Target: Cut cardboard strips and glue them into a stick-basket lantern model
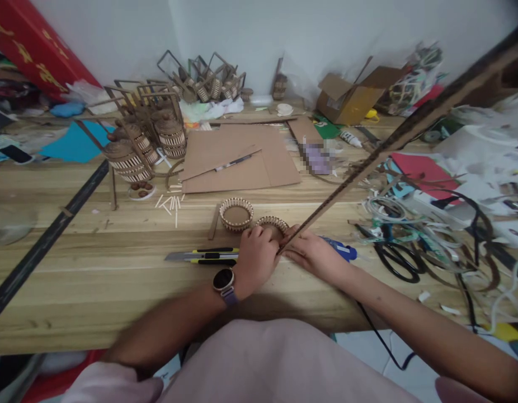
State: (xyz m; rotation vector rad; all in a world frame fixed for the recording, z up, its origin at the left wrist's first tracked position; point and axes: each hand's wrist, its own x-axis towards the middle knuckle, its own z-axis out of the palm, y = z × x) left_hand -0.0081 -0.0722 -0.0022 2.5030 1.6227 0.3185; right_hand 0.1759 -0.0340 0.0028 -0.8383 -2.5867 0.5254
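- Basket [236, 226], round and open-topped, stands upright on the wooden surface [95, 285].
- Second basket [272, 219] sits just right of the basket, its near side hidden by fingers.
- Left hand [260, 250], nearer and to the right of the basket, has its fingers curled closed over the second basket's near rim.
- Right hand [316, 253], farther right of the basket, pinches the lower end of a long brown strip [435, 111] slanting up to the basket's right.
- Utility knife [212, 256] lies in front of the basket, blade pointing left.
- Cardboard sheet [279, 151] lies behind the basket.
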